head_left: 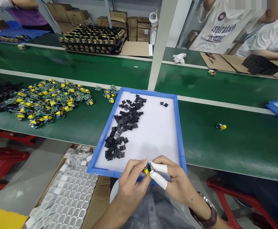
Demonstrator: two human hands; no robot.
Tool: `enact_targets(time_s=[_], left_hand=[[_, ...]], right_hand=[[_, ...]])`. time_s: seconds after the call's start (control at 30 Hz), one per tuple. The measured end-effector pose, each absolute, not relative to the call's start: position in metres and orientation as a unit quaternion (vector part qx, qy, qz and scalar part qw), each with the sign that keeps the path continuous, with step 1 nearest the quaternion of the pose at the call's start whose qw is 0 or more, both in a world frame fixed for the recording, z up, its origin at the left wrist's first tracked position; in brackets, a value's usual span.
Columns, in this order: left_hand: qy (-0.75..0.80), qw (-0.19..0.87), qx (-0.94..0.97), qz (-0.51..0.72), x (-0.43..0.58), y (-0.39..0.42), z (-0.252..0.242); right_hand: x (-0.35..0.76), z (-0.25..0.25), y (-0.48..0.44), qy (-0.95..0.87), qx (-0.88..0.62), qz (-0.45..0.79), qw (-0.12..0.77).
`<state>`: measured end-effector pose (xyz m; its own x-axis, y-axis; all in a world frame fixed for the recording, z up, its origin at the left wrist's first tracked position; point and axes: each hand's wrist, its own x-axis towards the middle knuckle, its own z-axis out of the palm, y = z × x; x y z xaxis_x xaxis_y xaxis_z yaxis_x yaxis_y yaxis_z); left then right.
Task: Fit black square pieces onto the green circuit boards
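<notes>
Yellow and black, the small component (pixel 148 168) sits between your fingertips, just over the near rim of the blue tray (pixel 180 133). Your left hand (pixel 131 185) pinches its left side; your right hand (pixel 177 184), wearing white finger cots (pixel 160 167), grasps its right side.

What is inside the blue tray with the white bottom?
A heap of small black square pieces lies in the blue tray, two apart. The left hand and right hand, pinching a small yellow part, hide its near edge.

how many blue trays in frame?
2. Near tray overhangs the belt, holding black pieces; far tray is cut off at the right edge. Others may be off-frame.
</notes>
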<state>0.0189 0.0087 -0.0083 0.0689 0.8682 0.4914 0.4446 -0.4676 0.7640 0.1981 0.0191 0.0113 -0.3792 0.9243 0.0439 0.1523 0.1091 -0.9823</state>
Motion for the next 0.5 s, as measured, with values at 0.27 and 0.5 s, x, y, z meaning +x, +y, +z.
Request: enact_targets(time_s=[0.27,0.5], left_hand=[[0.483,0.209,0.675,0.517,0.019,0.006,-0.012],[0.470,0.183,0.710,0.492,0.010,0.012,-0.006]], right_hand=[[0.193,0.007,0.013,-0.649,-0.436,0.473,0.406],[0.186,0.014,0.016,-0.659,-0.411,0.460,0.430]])
